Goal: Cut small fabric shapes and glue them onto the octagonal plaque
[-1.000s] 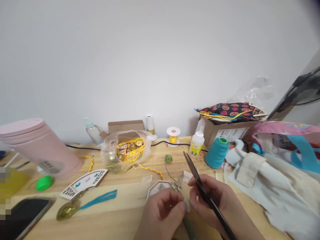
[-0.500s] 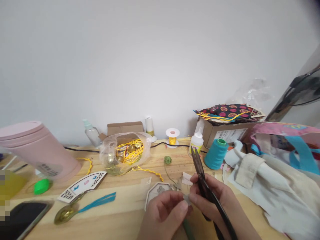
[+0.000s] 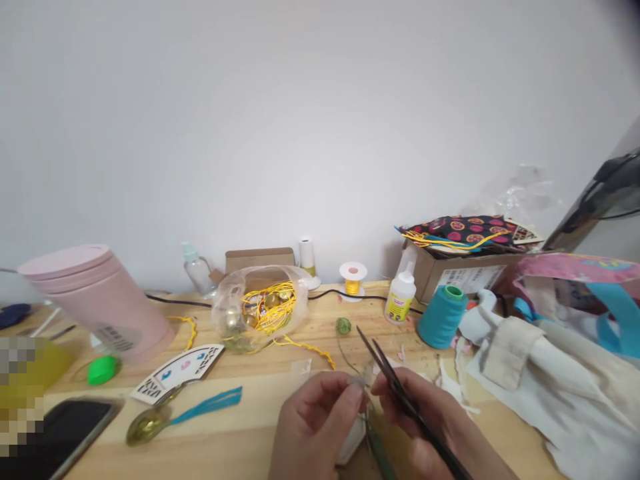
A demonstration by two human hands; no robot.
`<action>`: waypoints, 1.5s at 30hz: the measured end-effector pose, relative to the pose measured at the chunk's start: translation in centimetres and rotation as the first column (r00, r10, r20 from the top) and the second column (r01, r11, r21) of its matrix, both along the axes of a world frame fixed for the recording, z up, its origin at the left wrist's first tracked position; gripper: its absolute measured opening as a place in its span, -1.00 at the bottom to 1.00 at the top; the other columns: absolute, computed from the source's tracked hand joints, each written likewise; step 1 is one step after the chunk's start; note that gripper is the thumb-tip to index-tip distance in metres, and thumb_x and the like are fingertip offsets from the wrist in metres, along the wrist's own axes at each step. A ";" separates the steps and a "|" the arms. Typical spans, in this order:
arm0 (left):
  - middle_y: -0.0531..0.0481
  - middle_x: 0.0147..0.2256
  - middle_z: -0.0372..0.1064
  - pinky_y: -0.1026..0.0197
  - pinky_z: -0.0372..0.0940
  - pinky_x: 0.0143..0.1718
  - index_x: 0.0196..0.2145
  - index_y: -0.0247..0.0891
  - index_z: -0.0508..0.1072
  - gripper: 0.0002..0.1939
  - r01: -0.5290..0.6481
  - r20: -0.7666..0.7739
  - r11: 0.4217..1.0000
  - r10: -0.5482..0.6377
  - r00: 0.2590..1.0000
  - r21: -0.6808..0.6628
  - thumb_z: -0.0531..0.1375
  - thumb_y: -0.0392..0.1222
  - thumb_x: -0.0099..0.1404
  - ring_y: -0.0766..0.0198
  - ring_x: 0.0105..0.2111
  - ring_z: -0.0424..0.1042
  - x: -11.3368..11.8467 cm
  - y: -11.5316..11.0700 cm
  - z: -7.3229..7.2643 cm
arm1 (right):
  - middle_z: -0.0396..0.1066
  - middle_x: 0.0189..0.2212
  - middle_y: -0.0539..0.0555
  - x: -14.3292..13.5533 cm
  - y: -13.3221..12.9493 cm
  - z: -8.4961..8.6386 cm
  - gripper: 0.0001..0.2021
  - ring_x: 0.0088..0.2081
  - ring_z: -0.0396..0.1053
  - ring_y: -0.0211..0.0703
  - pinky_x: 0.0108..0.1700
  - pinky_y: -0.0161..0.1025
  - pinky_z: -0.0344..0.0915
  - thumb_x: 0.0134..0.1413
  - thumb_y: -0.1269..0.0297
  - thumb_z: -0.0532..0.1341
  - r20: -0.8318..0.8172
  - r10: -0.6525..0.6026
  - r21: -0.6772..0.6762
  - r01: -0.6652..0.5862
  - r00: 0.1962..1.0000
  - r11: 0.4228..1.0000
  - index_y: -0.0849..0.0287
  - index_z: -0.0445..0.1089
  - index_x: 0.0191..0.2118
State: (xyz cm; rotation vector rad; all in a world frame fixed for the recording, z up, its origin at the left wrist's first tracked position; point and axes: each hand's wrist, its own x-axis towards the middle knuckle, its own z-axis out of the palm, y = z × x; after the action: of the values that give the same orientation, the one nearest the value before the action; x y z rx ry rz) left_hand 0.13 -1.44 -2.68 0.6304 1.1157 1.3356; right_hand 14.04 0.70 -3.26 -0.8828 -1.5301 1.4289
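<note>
Scissors (image 3: 399,390), dark and slender, taper to two slightly parted points; near them lies a small, thin, whitish scrap (image 3: 359,380). Beneath spreads the grained wooden tabletop (image 3: 250,457). Beyond stand a ribbed turquoise thread cone (image 3: 441,321) and a squeeze bottle (image 3: 400,300); a pale, straight-edged panel (image 3: 355,437) is partly hidden by your left hand (image 3: 320,420). Grip — left thumb and fingers pinched together on the scrap; right hand (image 3: 433,417) clasped around the scissors, above the tabletop.
</note>
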 end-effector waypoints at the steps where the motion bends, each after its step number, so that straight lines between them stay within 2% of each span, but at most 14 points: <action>1: 0.01 -0.59 0.42 0.21 0.22 -0.38 -0.55 -0.25 0.46 -0.84 -0.008 0.011 1.000 0.007 1.000 0.020 0.29 -0.11 -0.07 0.20 -0.44 0.38 0.0 0.0 0.1 | 0.24 -0.56 -0.02 -0.1 -0.1 0.0 -0.52 -0.48 0.22 -0.18 -0.44 -0.33 0.21 -0.37 -0.08 0.26 -0.012 0.019 -0.007 -0.019 1.000 1.000 0.15 0.37 -0.31; 3: 0.03 -0.61 0.40 0.23 0.21 -0.36 -0.58 -0.26 0.45 -0.85 0.009 0.024 0.998 -0.010 1.000 0.061 0.28 -0.13 -0.06 0.24 -0.46 0.37 -0.1 -0.1 0.4 | 0.20 -0.59 -0.03 -0.4 -0.2 -0.1 -0.51 -0.52 0.17 -0.21 -0.45 -0.33 0.20 -0.36 -0.11 0.25 -0.017 0.092 -0.038 -0.093 0.996 0.995 0.16 0.38 -0.32; 6: 0.06 -0.65 0.38 0.28 0.19 -0.45 -0.61 -0.27 0.43 -0.85 0.052 0.054 0.997 -0.055 0.997 0.058 0.28 -0.16 -0.06 0.32 -0.56 0.33 0.0 -0.1 0.6 | 0.13 -0.63 -0.04 -0.6 -0.3 -0.3 -0.46 -0.55 0.10 -0.24 -0.51 -0.35 0.16 -0.37 -0.20 0.20 -0.007 0.168 -0.066 -0.168 0.986 0.984 0.22 0.39 -0.38; 10: 0.04 -0.66 0.39 0.29 0.18 -0.50 -0.64 -0.29 0.41 -0.83 0.045 0.018 0.999 -0.045 0.999 0.014 0.29 -0.16 -0.09 0.31 -0.59 0.32 0.1 -0.2 1.0 | 0.15 -0.59 -0.01 -0.4 -0.2 -0.4 -0.42 -0.51 0.12 -0.21 -0.47 -0.33 0.16 -0.37 -0.25 0.16 -0.002 0.169 -0.054 -0.169 0.986 0.984 0.24 0.41 -0.40; 17: 0.02 -0.67 0.41 0.28 0.19 -0.50 -0.66 -0.30 0.42 -0.83 0.045 -0.033 0.999 -0.045 0.998 0.027 0.30 -0.16 -0.11 0.30 -0.60 0.33 0.3 -0.4 1.5 | 0.09 -0.62 -0.03 0.0 -0.1 -0.6 -0.40 -0.56 0.02 -0.26 -0.58 -0.38 0.01 -0.35 -0.27 0.11 0.098 0.187 -0.065 -0.181 0.977 0.981 0.25 0.40 -0.42; 24: 0.01 -0.67 0.41 0.26 0.19 -0.49 -0.66 -0.31 0.41 -0.84 0.048 -0.023 0.998 -0.047 0.999 0.044 0.30 -0.19 -0.11 0.28 -0.60 0.33 0.2 -0.3 1.5 | 0.07 -0.66 -0.04 0.1 -0.3 -0.8 -0.41 -0.57 0.05 -0.25 -0.55 -0.37 0.10 -0.42 -0.29 0.14 0.131 0.101 -0.066 -0.093 0.986 0.993 0.23 0.42 -0.50; 31: 0.01 -0.68 0.42 0.27 0.17 -0.50 -0.66 -0.31 0.40 -0.85 0.103 -0.015 0.992 -0.103 0.995 0.067 0.28 -0.20 -0.08 0.30 -0.61 0.33 0.0 -0.2 1.3 | -0.02 -0.65 -0.08 0.5 0.0 -0.2 -0.46 -0.58 -0.09 -0.33 -0.60 -0.40 -0.08 -0.34 -0.22 0.17 0.112 0.230 -0.120 -0.217 0.967 0.969 0.27 0.40 -0.50; 35: -0.01 -0.67 0.43 0.29 0.16 -0.54 -0.65 -0.32 0.40 -0.83 0.134 -0.042 0.989 -0.131 0.991 0.066 0.27 -0.18 -0.06 0.32 -0.62 0.31 -0.1 -0.2 1.3 | -0.05 -0.67 -0.10 1.0 0.4 0.0 -0.54 -0.58 -0.10 -0.33 -0.60 -0.40 -0.07 -0.34 -0.13 0.24 0.137 0.287 -0.146 -0.267 0.948 0.952 0.27 0.40 -0.54; 39: -0.03 -0.65 0.43 0.30 0.15 -0.55 -0.65 -0.32 0.40 -0.82 0.134 -0.076 0.990 -0.130 0.989 0.053 0.27 -0.16 -0.07 0.32 -0.61 0.31 -0.3 -0.2 1.4 | 0.00 -0.64 -0.09 1.1 0.7 0.0 -0.59 -0.55 -0.07 -0.31 -0.57 -0.39 -0.07 -0.30 -0.05 0.26 0.117 0.337 -0.177 -0.315 0.934 0.933 0.26 0.41 -0.48; 42: -0.03 -0.65 0.44 0.29 0.15 -0.55 -0.64 -0.31 0.40 -0.81 0.157 -0.108 0.986 -0.150 0.983 0.063 0.26 -0.14 -0.06 0.30 -0.60 0.32 -0.4 -0.2 1.5 | -0.01 -0.63 -0.08 1.2 0.8 0.0 -0.55 -0.56 -0.07 -0.31 -0.57 -0.38 -0.12 -0.31 -0.10 0.24 0.108 0.351 -0.170 -0.331 0.930 0.928 0.28 0.40 -0.48; 45: -0.02 -0.64 0.43 0.31 0.14 -0.55 -0.65 -0.30 0.38 -0.83 0.158 -0.156 0.985 -0.146 0.977 0.067 0.26 -0.16 -0.07 0.32 -0.60 0.31 -0.5 -0.2 1.5 | -0.02 -0.64 -0.08 1.2 0.6 -0.1 -0.47 -0.57 -0.08 -0.32 -0.59 -0.37 -0.17 -0.35 -0.20 0.20 0.117 0.307 -0.161 -0.287 0.945 0.944 0.28 0.38 -0.51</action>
State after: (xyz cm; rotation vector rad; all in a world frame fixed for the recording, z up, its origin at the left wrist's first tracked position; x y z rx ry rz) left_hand -0.38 -1.60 -1.17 0.8701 1.1155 1.2205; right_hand 15.29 1.32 -3.41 -0.8787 -1.7419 1.7413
